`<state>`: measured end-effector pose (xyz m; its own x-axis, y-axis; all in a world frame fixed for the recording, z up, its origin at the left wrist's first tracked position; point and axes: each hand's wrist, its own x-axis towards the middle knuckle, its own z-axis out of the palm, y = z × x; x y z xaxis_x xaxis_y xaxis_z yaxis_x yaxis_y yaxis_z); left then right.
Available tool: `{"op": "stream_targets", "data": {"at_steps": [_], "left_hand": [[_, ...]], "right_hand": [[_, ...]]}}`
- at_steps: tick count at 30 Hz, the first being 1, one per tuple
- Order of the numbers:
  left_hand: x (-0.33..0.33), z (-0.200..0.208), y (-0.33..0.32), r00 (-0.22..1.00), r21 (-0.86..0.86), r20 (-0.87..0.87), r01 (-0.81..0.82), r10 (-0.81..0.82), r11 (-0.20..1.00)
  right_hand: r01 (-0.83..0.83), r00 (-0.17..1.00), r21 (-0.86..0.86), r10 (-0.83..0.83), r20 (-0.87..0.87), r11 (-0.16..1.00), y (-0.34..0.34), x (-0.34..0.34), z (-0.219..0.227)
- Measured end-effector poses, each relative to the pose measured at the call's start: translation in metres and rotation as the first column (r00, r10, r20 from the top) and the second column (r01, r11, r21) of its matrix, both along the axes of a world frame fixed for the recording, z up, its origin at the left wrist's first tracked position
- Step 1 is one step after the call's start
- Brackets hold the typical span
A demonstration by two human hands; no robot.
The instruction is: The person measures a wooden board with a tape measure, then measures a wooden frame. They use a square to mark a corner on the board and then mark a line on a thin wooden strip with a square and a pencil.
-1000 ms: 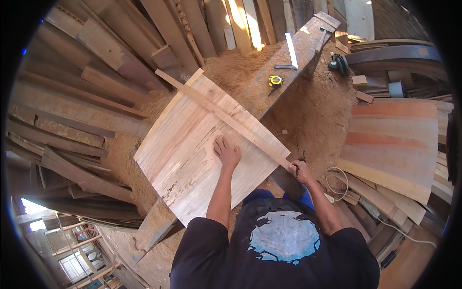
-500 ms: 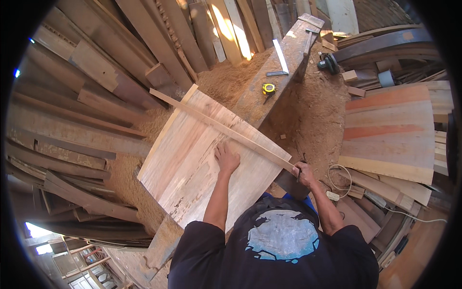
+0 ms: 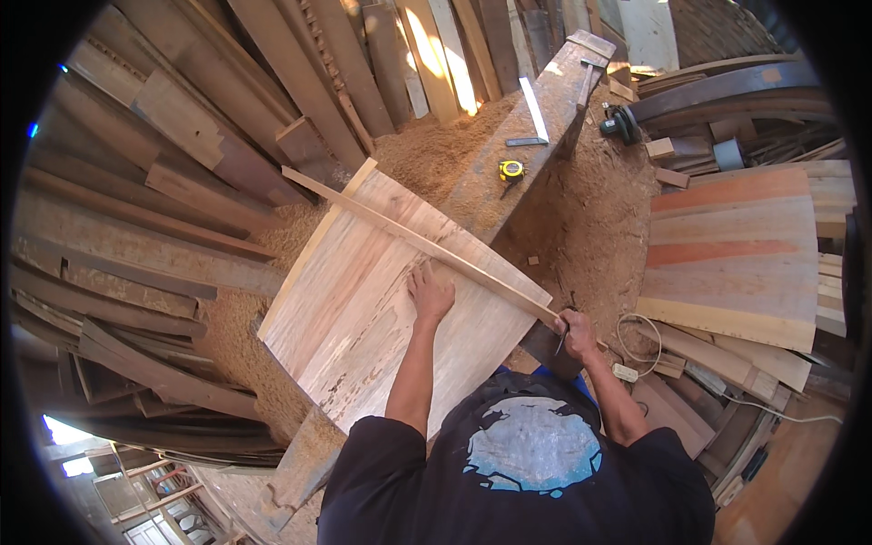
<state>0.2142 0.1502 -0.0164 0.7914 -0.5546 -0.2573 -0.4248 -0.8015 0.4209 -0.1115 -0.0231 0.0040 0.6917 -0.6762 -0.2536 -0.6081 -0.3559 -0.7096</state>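
Observation:
A pale wooden panel (image 3: 363, 309) with darker streaks lies at an angle on the long plank bench. Across it runs a narrow wooden strip (image 3: 427, 247), whose near end reaches past the panel's right edge. My left hand (image 3: 431, 292) rests on the panel just below the strip, its fingers spread. At the strip's near end is my right hand (image 3: 578, 334), closed around a thin dark tool (image 3: 562, 340); its exact kind is too small to tell. Whether that hand also grips the strip's tip, I cannot tell.
On the bench (image 3: 481, 186) lie a yellow tape measure (image 3: 510, 172), a try square (image 3: 532, 118) and a hammer (image 3: 586, 82). A dark power tool (image 3: 619, 125) sits in sawdust to the right. Another panel (image 3: 727, 254), a pale cord (image 3: 656, 341) and stacked boards (image 3: 136, 232) surround me.
My right hand has turned slightly at the strip's end, and the dark tool in it has tilted. My left hand, the panel and the strip stay nearly in place.

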Motion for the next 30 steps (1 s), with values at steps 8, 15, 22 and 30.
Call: {"op": "stream_targets", "data": {"at_steps": [8, 15, 22, 30], "left_hand": [[0.034, -0.03, -0.013, 0.797, -0.114, -0.442, -0.505, 0.412, 0.855], [0.034, -0.039, -0.017, 0.622, -0.298, -0.739, -0.647, 0.26, 0.702], [0.013, -0.026, -0.005, 0.396, -0.278, -0.913, -0.781, 0.1, 0.56], [0.004, -0.001, -0.014, 0.455, -0.414, -0.89, -0.822, 0.015, 0.39]], "right_hand": [[-0.106, 0.993, -0.332, 0.118, 0.018, 0.937, 0.031, 0.0, 0.01], [0.025, 1.0, -0.132, -0.026, -0.006, 0.991, 0.039, 0.0, 0.009], [-0.012, 0.984, -0.054, 0.002, -0.181, 0.998, 0.025, -0.014, -0.002], [-0.093, 0.996, -0.104, 0.091, -0.027, 0.99, 0.009, -0.019, 0.005]]}}
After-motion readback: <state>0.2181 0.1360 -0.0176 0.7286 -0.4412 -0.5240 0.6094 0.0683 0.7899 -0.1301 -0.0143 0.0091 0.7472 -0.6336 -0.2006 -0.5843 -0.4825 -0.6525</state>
